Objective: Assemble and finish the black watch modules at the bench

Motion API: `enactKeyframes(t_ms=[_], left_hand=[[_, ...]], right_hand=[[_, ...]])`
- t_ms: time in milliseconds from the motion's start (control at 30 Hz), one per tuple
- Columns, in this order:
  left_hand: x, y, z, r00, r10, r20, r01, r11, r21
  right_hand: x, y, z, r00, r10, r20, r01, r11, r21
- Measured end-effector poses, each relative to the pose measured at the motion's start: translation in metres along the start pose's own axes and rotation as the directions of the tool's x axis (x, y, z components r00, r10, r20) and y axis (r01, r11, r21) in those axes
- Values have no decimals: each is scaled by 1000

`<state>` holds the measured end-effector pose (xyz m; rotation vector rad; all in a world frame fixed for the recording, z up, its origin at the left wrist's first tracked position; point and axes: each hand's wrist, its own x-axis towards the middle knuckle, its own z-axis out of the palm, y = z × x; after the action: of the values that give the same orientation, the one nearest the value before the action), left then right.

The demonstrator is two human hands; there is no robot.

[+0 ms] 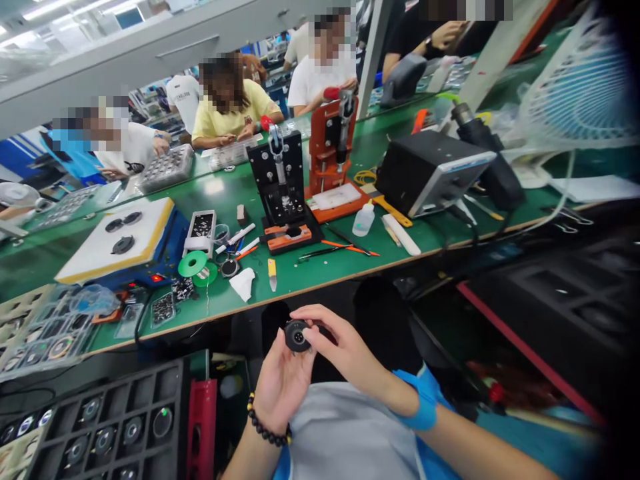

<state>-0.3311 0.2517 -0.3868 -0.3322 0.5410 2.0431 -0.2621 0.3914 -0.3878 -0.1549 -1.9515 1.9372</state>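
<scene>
Above my lap, a small round black watch body (297, 336) is held between both hands, its back with a cluster of metal contacts turned up toward me. My left hand (286, 380) supports it from below and the left, thumb at its edge. From the right, my right hand (345, 347) grips the same watch body, with the thumb on its face and the fingers at its far rim. A beaded bracelet circles my left wrist, a blue band (419, 403) my right.
A black foam tray (135, 390) with round watch parts lies at lower left. On the green bench (320, 267) stand a black toggle press (280, 180), an orange press (327, 153), a blue heating box (173, 233) and a white fan (580, 93). People work across the bench.
</scene>
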Motion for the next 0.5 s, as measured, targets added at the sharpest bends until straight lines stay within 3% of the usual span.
enactKeyframes(t_ms=[233,500], left_hand=[[-2,-15,-5,997,-70,-36,69,997,-28],[10,-20,2,991,-126,-45,127,992,22]], right_hand=[[-20,-1,0,990,133,-48,-127,987,101],[-24,0,-6,992,33,-124,-41,997,-59]])
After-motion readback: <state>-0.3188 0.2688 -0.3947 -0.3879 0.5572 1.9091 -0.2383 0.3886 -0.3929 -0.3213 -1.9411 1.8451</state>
